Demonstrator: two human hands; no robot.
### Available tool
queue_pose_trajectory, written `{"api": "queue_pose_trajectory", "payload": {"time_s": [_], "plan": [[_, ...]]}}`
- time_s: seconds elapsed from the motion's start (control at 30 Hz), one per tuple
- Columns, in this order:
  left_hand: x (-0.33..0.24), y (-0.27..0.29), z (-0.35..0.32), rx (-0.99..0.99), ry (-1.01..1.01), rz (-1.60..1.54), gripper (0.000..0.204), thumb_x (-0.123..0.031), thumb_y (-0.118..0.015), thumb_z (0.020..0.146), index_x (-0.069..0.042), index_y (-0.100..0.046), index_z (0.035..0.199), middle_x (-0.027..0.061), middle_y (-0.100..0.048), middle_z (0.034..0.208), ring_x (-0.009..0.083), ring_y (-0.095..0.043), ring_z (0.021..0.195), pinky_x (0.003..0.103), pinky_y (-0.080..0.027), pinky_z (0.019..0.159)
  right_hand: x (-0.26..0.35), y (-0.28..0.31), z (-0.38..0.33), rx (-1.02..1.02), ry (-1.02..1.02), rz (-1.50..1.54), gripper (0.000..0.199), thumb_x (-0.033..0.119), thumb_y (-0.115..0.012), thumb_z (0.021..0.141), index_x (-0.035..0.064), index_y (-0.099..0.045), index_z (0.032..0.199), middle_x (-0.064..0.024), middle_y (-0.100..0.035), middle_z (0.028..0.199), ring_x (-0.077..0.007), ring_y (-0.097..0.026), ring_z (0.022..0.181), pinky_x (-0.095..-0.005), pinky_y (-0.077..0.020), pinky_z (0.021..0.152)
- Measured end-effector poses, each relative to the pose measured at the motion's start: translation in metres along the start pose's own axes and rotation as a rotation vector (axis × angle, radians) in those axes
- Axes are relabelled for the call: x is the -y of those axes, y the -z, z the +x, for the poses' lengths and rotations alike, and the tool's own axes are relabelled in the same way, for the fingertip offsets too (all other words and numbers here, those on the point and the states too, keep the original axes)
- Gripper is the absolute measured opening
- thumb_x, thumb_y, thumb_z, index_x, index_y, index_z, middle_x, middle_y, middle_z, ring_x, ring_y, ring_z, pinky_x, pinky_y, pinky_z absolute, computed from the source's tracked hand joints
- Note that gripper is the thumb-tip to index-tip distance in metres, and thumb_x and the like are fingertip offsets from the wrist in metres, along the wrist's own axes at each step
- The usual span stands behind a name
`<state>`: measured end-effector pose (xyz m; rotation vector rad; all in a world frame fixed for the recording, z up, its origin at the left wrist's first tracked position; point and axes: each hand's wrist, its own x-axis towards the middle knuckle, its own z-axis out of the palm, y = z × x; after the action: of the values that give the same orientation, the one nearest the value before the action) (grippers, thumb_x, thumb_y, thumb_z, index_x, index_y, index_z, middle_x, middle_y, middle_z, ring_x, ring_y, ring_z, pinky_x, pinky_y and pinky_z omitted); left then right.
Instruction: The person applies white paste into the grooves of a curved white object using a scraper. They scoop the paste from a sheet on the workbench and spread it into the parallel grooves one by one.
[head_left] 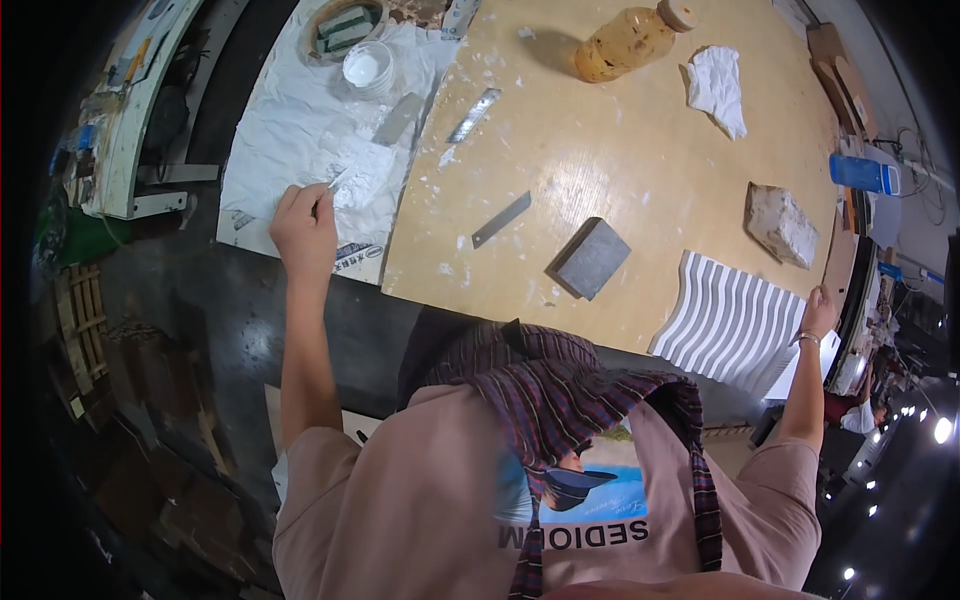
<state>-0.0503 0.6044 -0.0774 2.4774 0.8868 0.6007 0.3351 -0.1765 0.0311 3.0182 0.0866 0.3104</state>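
Note:
My left hand (304,226) is closed in a pinch over the paper-covered left side of the table. A thin, pale, stick-like tool (340,182) juts from its fingertips, just above a smear of white paste (365,172). At the far right, my right hand (819,314) is closed at the right edge of a wavy sheet with grey and white stripes (727,315). That sheet lies at the table's near right corner, partly past the front edge. How the right fingers wrap its edge is too small to tell fully.
On the wooden table (600,150) lie a grey block (592,258), two metal blades, a crumpled white cloth (715,90) and a whitish block (781,225). A bottle of amber liquid (632,42) is at the back. A cup of white paste (368,68) stands back left.

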Motion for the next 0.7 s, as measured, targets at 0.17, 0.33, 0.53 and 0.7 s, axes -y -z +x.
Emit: {"api": "queue_pose_trajectory", "payload": {"time_s": [0.17,0.33,0.53,0.7], "plan": [[0.000,0.002,-0.004,-0.032,0.050,0.053,0.006,-0.005,-0.069,0.087,-0.002,-0.072,0.092,0.0119,-0.065,0.084,0.0324,-0.064,0.074,0.040,-0.050,0.068,0.003,0.000,0.000,-0.041,0.014,0.027,0.033,0.035,-0.054,0.096,0.0076,-0.072,0.105,-0.0194,-0.072,0.088,-0.0408,-0.069,0.083,-0.0467,-0.0521,0.073],[0.004,-0.003,-0.004,-0.038,0.074,0.006,0.006,-0.006,-0.069,0.087,-0.002,-0.072,0.091,0.0125,-0.066,0.083,0.0320,-0.065,0.075,0.040,-0.050,0.069,0.002,0.001,0.001,-0.038,0.000,0.004,0.034,0.036,-0.055,0.097,0.0083,-0.072,0.105,-0.0187,-0.072,0.087,-0.0398,-0.069,0.082,-0.0462,-0.0521,0.073],[0.002,-0.001,-0.011,-0.091,0.187,-0.122,0.007,-0.007,-0.070,0.088,-0.001,-0.073,0.091,0.0127,-0.069,0.085,0.0300,-0.066,0.077,0.037,-0.051,0.070,0.003,-0.001,0.002,-0.026,-0.016,-0.021,0.035,0.037,-0.056,0.096,0.0087,-0.072,0.107,-0.0207,-0.072,0.092,-0.0415,-0.070,0.087,-0.0478,-0.0521,0.075],[0.006,-0.002,-0.014,-0.088,0.216,-0.062,0.008,-0.007,-0.070,0.088,0.000,-0.072,0.091,0.0125,-0.069,0.086,0.0291,-0.067,0.078,0.036,-0.051,0.071,-0.001,-0.001,0.002,-0.051,-0.001,0.023,0.035,0.037,-0.056,0.095,0.0087,-0.073,0.108,-0.0218,-0.072,0.097,-0.0435,-0.068,0.090,-0.0482,-0.0518,0.077]]}}
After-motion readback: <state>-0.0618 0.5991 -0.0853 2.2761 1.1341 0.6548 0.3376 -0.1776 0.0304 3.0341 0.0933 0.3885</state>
